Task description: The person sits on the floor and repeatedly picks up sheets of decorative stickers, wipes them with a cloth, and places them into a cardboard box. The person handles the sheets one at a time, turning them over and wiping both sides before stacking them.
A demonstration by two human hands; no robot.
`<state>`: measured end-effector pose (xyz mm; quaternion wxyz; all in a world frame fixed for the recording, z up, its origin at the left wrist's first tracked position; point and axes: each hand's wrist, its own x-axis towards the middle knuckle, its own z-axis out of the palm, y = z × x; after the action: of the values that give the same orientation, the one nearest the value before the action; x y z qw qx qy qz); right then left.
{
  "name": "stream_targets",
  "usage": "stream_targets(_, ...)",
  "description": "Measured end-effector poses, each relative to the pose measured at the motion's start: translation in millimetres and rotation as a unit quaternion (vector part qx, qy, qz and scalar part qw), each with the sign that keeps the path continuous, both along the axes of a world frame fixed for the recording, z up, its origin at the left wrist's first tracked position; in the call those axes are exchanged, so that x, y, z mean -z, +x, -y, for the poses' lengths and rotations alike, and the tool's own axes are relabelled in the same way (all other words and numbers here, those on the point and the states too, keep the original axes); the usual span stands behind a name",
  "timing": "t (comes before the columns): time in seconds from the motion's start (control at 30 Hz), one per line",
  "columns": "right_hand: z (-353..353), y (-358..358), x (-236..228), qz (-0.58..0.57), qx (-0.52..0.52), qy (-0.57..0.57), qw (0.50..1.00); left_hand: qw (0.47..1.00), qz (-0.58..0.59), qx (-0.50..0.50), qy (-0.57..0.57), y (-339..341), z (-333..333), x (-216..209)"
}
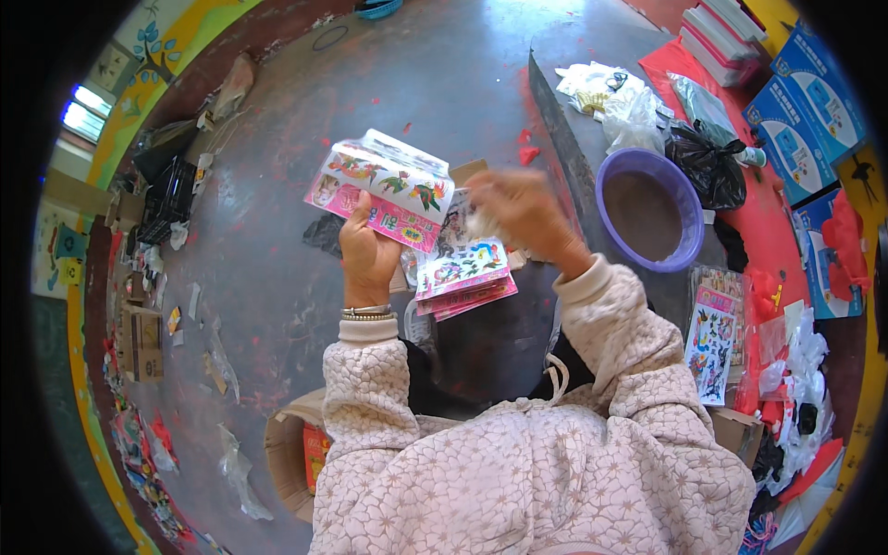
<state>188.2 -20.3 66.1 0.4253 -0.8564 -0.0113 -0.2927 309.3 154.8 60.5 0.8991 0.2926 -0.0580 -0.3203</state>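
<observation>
My left hand (367,242) is closed on a small bunch of sticker sheets (381,188), its thumb lying over their pink printed edge. The sheets are white with colourful printed figures, and the rear ones curl upward. Just right of them, my right hand (524,211) is raised and smeared by motion, so its fingers cannot be made out clearly. Something pale shows under its fingertips, too blurred to name. Below that hand, more sticker sheets (462,268) with pink edges lie in a loose pile in front of my body. A piece of brown cardboard (468,172) shows behind them.
On the right are a purple basin (649,211), a black plastic bag (707,165), blue boxes (803,102) and another sticker sheet (711,347). A cardboard box (294,453) stands at my lower left. Along the left wall are a black crate (168,199) and scattered scraps.
</observation>
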Motion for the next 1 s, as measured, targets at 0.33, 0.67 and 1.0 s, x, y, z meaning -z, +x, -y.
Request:
stream_targets(0.33, -62.8, 18.6, 4.8, 0.103, -0.002, -0.022, 0.994, 0.971, -0.091, 0.182, -0.122, -12.0, 14.6, 17.8)
stream_targets(0.67, -7.8, 8.8, 61.7, -0.263, -0.145, 0.637, 0.710, 0.967, -0.017, 0.118, -0.225, 15.3, -33.3, -11.6)
stream_targets(1.0, -6.2, 0.7, -5.6, 0.061, -0.189, 0.788, 0.583, 0.973, 0.072, 0.152, -0.160, 11.1, -50.5, 9.4)
